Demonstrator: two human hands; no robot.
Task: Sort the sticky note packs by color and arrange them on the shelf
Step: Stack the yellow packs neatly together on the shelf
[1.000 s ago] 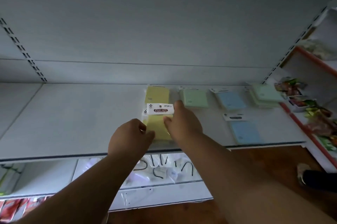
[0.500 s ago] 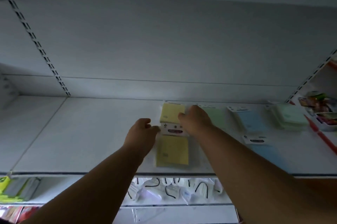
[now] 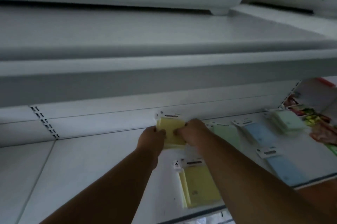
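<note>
We see our left hand [image 3: 152,137] and right hand [image 3: 191,130] gripping a yellow pack [image 3: 170,132] at the back of the shelf [image 3: 82,169]. At 5 o'clock lies another yellow pack [image 3: 200,187]; at 3 o'clock, green [image 3: 226,136] and blue packs [image 3: 259,134].

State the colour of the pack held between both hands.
Pale yellow sticky note pack, seen best in the head view.
</note>
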